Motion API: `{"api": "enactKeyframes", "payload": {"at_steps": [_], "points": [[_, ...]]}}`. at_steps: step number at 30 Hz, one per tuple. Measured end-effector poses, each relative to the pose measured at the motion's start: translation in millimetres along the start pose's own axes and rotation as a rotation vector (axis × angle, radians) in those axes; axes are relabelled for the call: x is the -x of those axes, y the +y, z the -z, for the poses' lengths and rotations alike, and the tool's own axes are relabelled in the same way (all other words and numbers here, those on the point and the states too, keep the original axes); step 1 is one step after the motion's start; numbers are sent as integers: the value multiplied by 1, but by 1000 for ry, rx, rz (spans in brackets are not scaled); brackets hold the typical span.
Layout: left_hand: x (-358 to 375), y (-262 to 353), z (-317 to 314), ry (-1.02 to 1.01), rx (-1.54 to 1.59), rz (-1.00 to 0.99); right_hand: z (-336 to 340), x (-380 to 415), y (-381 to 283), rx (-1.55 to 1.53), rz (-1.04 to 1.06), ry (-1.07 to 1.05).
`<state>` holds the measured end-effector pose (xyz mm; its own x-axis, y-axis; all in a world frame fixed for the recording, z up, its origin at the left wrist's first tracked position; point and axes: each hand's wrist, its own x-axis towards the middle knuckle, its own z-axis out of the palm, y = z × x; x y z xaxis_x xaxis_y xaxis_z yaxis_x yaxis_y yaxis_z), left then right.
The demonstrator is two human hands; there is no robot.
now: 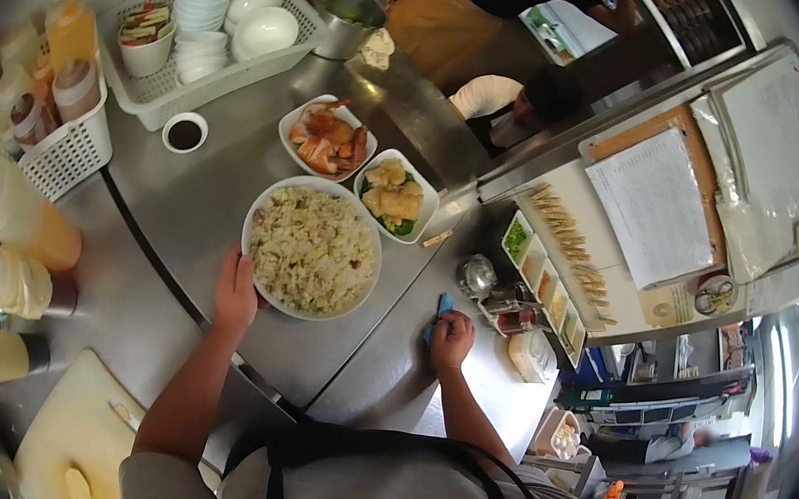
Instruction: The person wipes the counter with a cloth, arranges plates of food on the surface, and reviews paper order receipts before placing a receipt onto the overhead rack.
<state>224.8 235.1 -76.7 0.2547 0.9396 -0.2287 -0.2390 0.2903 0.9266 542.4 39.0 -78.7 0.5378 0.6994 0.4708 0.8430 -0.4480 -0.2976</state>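
Observation:
In the head view, a large white bowl of fried rice (313, 253) sits on the steel counter. My left hand (237, 291) rests against its lower left rim, fingers stretched out along the side and not wrapped round it. Off to the right, my right hand (453, 339) is closed on a blue cloth (443, 306) pressed to the counter. Behind the rice stand a white dish of reddish-brown meat pieces (328, 139) and a white dish of pale golden pieces over greens (392, 196). A small cup of dark sauce (185, 132) is farther left.
A white crate (152, 96) holds stacked bowls, beside a metal pot (345, 15). Sauce bottles (32, 201) line the left edge; a cutting board (78, 429) lies lower left. Garnish containers (542, 278) and clothespins (572, 242) are right. Another person (529, 105) is beyond the counter.

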Motion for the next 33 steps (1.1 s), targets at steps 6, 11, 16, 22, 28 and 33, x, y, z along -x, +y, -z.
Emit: {"api": "enactKeyframes", "payload": {"at_steps": [6, 11, 16, 22, 28, 33], "points": [[-2, -4, -3, 47, -81, -89, 2, 1, -8, -25, -66, 10], [3, -5, -2, 56, 0, -158, 1, 1, -5, -59, -69, 1], [7, -6, -3, 83, 18, -261, 1, 2, -5, -38, -79, 3], [0, -28, 3, 120, 103, -402, -1, 0, -3, -26, -61, 4], [-4, 11, -5, 368, 34, -412, 0, 0, -4, -18, -56, 7], [-28, 173, -11, 476, 18, -854, 2, 1, -7, -1, -87, 2]]}}
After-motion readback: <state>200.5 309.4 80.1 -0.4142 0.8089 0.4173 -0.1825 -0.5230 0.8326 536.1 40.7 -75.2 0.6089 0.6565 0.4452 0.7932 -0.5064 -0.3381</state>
